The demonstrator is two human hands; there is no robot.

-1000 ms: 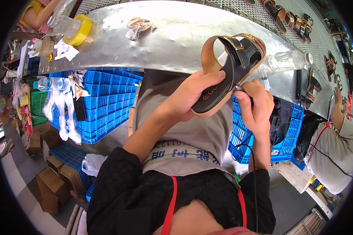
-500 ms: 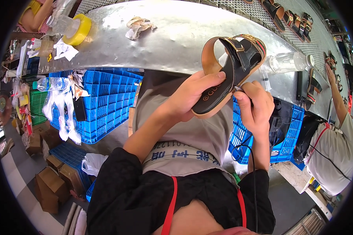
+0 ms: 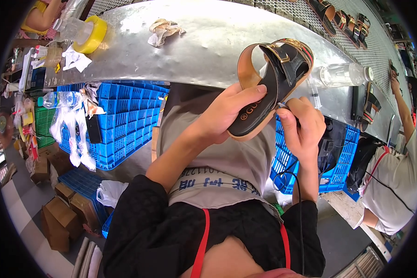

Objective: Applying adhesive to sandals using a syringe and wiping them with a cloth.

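My left hand grips a black sandal by its heel end, thumb on the insole and fingers underneath. The sandal has a tan sole edge, a gold buckle and striped trim on its straps, and is tilted above my apron. My right hand is closed in a pinch on a slim metal-tipped tool, its tip at the sole edge near the strap. Most of that tool is hidden by my fingers. A black cord runs down along my right forearm; where it ends is hidden.
The metal bench bears a yellow tape roll, a crumpled cloth, a clear bottle and a syringe. Blue crates stand below. Several sandals lie on the mesh beyond. A co-worker is at right.
The sandal and both my hands have barely shifted. At the right, the co-worker's arm has changed position, and a dark item now shows by that hand.
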